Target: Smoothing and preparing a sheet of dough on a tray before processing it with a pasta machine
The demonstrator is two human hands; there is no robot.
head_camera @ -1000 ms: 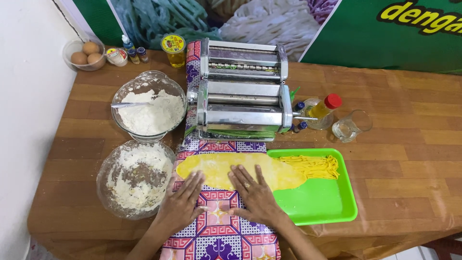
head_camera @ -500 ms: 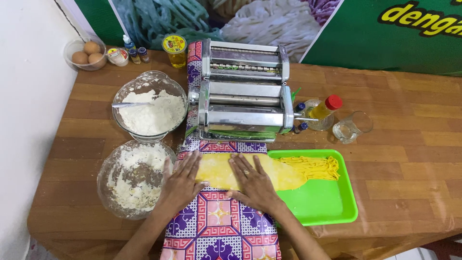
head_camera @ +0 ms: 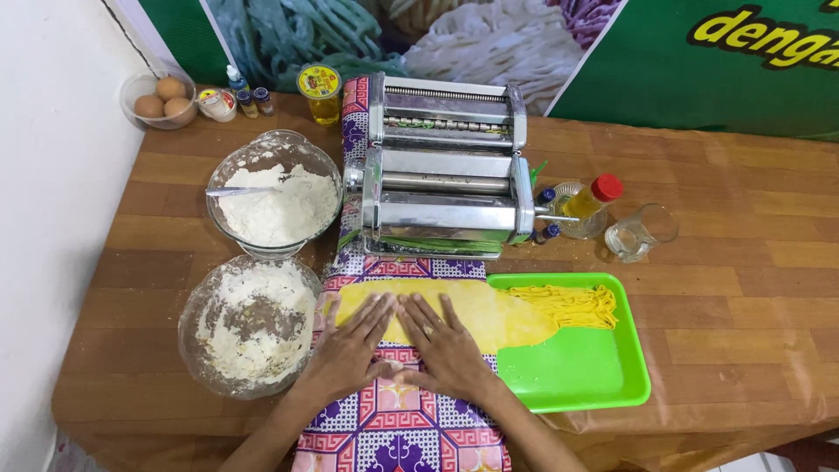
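A flat yellow dough sheet lies across a patterned cloth and onto a green tray. My left hand and my right hand rest side by side, palms down with fingers spread, on the sheet's left part. Cut yellow noodles lie at the sheet's right end on the tray. A metal pasta machine stands just behind the sheet.
Two glass bowls sit at the left: one with flour and a spoon, one floured and mostly scraped. A bowl of eggs, small bottles, a yellow-lidded jar, a red-capped oil bottle and a glass cup stand on the wooden table.
Both hands slid forward from the cloth's near side onto the dough sheet and moved closer together, now lying flat on it.
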